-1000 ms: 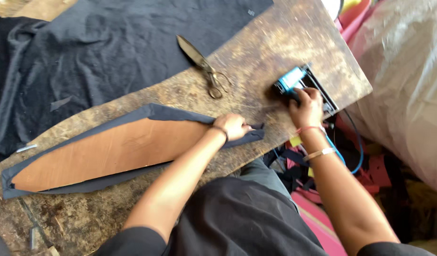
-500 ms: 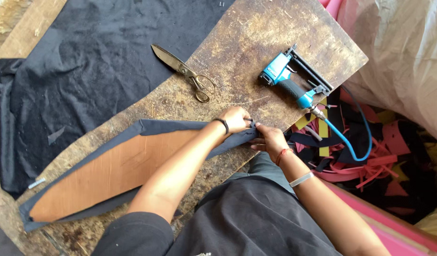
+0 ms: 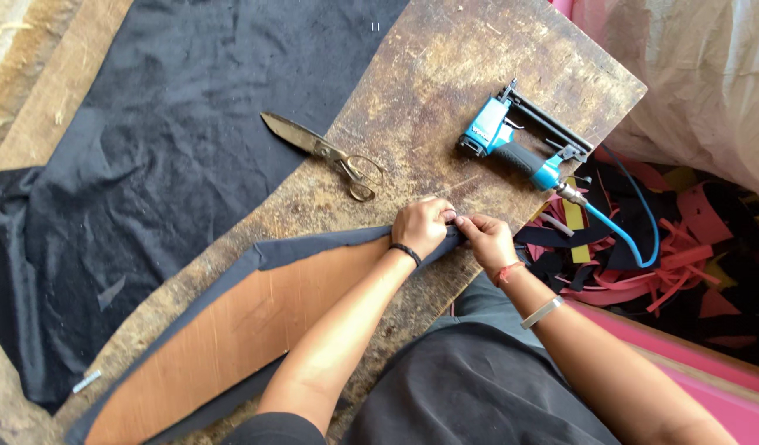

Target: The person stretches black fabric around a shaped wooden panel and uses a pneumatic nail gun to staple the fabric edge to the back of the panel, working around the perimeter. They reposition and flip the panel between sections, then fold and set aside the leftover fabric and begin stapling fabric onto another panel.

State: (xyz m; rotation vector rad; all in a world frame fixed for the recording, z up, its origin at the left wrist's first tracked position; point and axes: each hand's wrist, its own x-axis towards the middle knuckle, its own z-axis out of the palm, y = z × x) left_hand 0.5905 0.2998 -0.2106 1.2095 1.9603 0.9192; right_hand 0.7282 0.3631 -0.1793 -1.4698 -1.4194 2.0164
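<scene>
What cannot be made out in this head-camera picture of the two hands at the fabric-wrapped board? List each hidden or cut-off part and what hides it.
1. Tip of the board: covered by the left hand and right hand.
2. Board's far end: cut off by the bottom edge.
3. Blue hose from the staple gun: its end is lost among the scraps.
4. Black cloth: runs past the top edge.

Blue stapler [image 3: 511, 140]; black fabric [image 3: 190, 107]; brown board [image 3: 231, 330].

An upholstery workshop: a worn, scarred wooden counter [image 3: 445, 74] carries a blue pneumatic stapler [image 3: 511, 142] at two o'clock, old scissors [image 3: 326, 155] at twelve, dark cloth [image 3: 149, 148] at ten, offcut scraps [image 3: 660, 255] at three.
</scene>
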